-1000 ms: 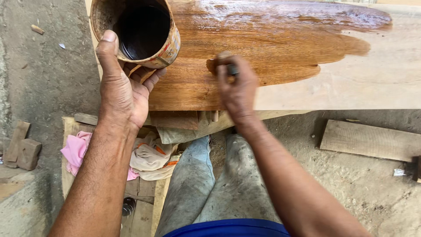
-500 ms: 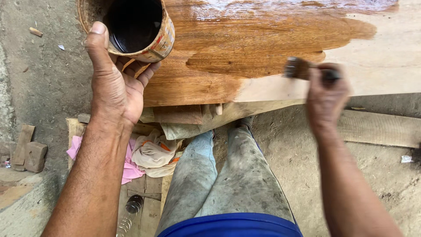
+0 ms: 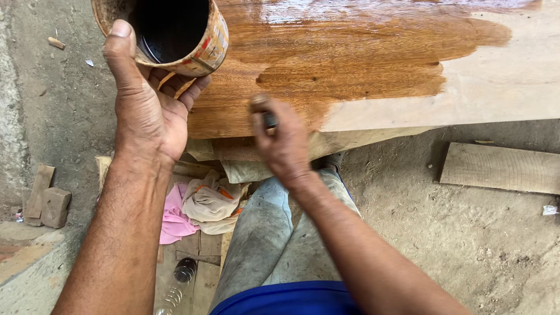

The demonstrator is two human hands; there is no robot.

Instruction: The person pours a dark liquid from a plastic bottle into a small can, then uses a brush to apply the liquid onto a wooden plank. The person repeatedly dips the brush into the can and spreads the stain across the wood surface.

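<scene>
- Wooden board (image 3: 496,81) runs left to right just beyond both hands, its wet brown stain (image 3: 350,52) reaching from the left end; bare pale wood lies to the right of the right hand.
- Left hand (image 3: 146,111) is curled around 1 open tin can (image 3: 175,32) of dark liquid, thumb up its side.
- Right hand (image 3: 283,143), blurred, is closed on a brush handle (image 3: 269,119) at the board's near edge, nearer the unstained part.
- Rags (image 3: 204,204) lie below the left wrist.

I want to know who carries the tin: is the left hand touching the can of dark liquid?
Touching. The head view shows the left hand wrapped around the can, thumb on its rim, fingers under it.
</scene>
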